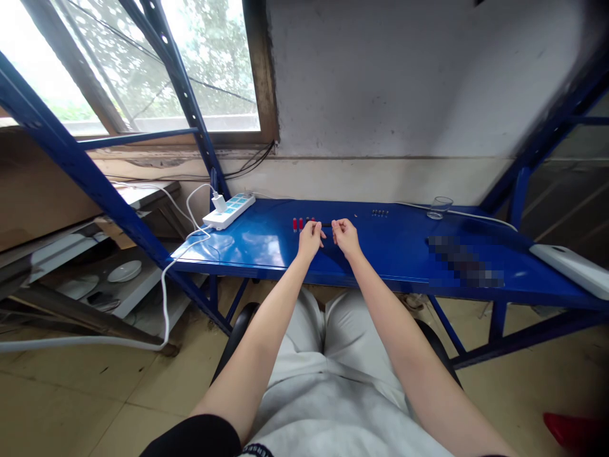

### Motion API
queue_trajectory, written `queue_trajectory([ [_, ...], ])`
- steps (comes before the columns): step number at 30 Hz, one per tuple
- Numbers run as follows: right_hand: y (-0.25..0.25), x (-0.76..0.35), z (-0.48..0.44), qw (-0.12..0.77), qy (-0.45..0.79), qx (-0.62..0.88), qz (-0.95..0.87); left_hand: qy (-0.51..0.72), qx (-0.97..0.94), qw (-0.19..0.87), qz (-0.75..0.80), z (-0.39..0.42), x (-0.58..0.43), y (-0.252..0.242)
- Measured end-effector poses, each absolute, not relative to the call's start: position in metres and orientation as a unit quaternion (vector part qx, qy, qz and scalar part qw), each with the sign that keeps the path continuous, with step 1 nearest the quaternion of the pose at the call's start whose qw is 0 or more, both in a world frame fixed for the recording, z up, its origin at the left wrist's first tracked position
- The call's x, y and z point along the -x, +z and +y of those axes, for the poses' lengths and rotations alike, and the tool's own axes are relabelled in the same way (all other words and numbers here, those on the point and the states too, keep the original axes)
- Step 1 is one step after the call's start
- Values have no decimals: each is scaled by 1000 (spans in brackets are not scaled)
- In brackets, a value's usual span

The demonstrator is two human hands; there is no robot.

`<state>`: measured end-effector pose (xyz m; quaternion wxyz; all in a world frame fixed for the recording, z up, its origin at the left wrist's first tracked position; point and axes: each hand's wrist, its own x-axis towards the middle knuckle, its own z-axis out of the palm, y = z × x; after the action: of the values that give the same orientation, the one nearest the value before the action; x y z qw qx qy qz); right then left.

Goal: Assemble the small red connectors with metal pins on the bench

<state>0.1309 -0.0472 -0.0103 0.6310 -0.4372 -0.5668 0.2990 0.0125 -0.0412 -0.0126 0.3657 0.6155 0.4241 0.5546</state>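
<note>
Both my hands rest over the middle of a blue metal table point(390, 254). My left hand point(310, 238) is curled, its fingertips pinched near a row of small red and dark parts point(301, 223). My right hand point(346, 236) is curled too, fingertips pinched close beside the left. A thin dark piece seems to run between the two hands; it is too small to name. Another small row of dark parts point(379, 213) lies farther back right.
A white power strip point(229, 210) with a plugged white cable sits at the table's left back corner. A clear glass point(439, 207) stands at the back right. A white object point(571, 266) lies at the right end. Blue shelf posts point(76, 165) frame the left.
</note>
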Motion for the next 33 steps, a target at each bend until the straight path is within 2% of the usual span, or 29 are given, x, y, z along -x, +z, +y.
queue_trajectory([
  [9, -10, -130, -48, 631, 324, 429, -559, 566, -584, 364, 453, -46, -11, -9],
  [16, -8, -130, -49, 640, 348, 415, -545, 562, -600, 384, 420, -41, -11, -13],
  [24, -16, -138, -41, 654, 267, 481, -518, 520, -653, 403, 374, -45, -12, -11],
  [33, -16, -138, -40, 652, 265, 490, -515, 525, -650, 379, 399, -44, -11, -14],
])
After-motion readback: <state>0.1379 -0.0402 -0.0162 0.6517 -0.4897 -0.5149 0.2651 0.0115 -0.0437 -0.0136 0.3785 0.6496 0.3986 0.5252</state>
